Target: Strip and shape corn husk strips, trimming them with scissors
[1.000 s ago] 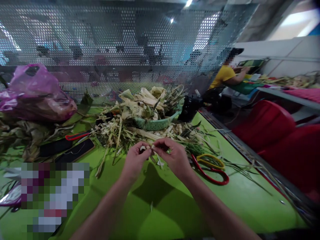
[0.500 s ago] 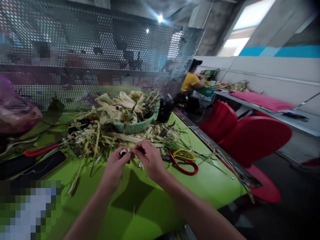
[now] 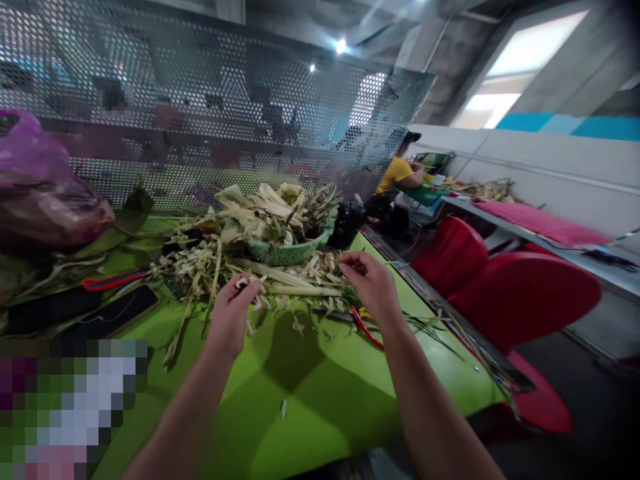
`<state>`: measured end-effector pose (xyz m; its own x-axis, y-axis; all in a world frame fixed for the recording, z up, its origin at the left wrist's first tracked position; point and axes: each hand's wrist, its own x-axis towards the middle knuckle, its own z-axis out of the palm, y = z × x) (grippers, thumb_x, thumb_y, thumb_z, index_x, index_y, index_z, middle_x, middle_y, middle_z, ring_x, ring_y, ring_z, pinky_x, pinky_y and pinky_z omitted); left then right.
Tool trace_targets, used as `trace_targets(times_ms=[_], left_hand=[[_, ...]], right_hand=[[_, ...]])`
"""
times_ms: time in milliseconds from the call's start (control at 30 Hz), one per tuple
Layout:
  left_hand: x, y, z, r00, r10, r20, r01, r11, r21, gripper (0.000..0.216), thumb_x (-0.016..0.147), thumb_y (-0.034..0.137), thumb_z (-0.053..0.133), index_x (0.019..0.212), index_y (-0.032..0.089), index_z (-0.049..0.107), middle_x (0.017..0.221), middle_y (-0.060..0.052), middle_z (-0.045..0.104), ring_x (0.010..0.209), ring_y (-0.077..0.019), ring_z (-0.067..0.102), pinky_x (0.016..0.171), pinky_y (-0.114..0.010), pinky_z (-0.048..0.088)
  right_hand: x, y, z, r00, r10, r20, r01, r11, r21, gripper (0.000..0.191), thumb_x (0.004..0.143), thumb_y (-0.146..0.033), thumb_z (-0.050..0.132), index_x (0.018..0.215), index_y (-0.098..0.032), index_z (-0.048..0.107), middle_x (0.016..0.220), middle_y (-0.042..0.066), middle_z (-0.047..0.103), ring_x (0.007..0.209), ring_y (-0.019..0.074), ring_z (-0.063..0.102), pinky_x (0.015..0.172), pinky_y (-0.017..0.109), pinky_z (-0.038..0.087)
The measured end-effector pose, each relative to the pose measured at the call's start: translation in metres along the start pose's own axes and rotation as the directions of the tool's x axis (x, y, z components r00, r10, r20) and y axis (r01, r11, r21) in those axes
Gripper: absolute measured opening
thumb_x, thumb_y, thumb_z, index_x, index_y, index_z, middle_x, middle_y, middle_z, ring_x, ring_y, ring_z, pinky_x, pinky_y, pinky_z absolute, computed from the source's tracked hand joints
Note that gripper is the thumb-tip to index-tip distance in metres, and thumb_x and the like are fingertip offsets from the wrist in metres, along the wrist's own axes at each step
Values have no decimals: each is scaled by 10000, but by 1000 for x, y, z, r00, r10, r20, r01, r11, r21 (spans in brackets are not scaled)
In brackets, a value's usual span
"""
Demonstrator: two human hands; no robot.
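My left hand is closed in a pinch on a small pale curled leaf piece above the green table. To its right, my right hand hovers over the leaf scraps with fingers curled; whether it holds anything I cannot make out. Both hands are at the near edge of a heap of dry palm-leaf strips. Red and yellow scissors lie just under my right wrist, partly hidden by it.
A teal basket full of leaves sits behind the heap. Two black phones and a red-handled tool lie at left, a pink bag beyond. Red chairs stand right. A person in yellow works farther back.
My hands have separated: the right one moved right and away over the scraps, while the left kept the leaf piece. The camera swung slightly back to the left.
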<state>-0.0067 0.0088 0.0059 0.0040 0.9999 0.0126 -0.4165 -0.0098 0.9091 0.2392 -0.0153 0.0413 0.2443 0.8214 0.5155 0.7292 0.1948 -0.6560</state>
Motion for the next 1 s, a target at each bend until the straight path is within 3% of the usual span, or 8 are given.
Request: trace_targets(times_ms=[133,300,467,600,767,900,1000], left_hand=[[-1,5,0,1000,7,-14,-8,997,-72,184,621,260,736,746,158,648,693,25,554,611,-70,477,547,-169,387],[0,9,-2,999,20,-29,-23,994,-110,173,600,238,734,723,155,646,677,31,572,583,-62,483,534,-170,379],[0,15,-3,1000,-12,13,14,986,-165,172,590,217,739,722,153,649,668,36,572,536,-48,468,501,-169,368],[0,18,-4,998,-49,38,57,970,-236,174,585,228,752,690,146,640,636,39,554,513,-47,466,488,-169,383],[1,20,-4,998,-59,27,64,958,-279,188,568,224,757,694,150,639,634,43,567,507,-49,476,481,-169,385],[0,21,-4,998,-65,27,70,958,-280,195,569,231,755,709,151,646,656,40,583,517,-49,486,483,-167,388],[0,20,-5,996,-78,37,85,958,-274,199,574,232,757,724,153,651,674,39,580,532,-47,487,488,-161,394]], right_hand=[[0,12,-8,947,-52,315,150,945,-292,110,784,-217,600,816,-209,705,819,34,658,766,186,589,687,282,415],[-13,15,10,857,-119,501,314,892,-326,222,745,-123,607,916,-229,700,938,48,642,893,199,576,741,271,403],[-11,12,20,894,-77,441,239,915,-326,114,729,-108,580,747,-187,660,863,65,626,827,205,559,696,284,369],[-1,11,16,917,-63,393,172,953,-248,48,763,-165,570,762,-184,614,814,45,623,779,188,562,701,289,391],[7,15,11,931,16,366,0,999,-45,75,835,-262,492,852,-194,518,690,-9,600,592,143,598,585,270,464],[11,12,6,941,120,316,-193,958,210,160,766,-306,597,850,-187,532,712,-10,603,562,119,584,551,258,486],[13,1,-3,940,152,307,-245,924,293,237,717,-321,673,884,-171,598,712,0,617,538,95,528,486,216,434]])
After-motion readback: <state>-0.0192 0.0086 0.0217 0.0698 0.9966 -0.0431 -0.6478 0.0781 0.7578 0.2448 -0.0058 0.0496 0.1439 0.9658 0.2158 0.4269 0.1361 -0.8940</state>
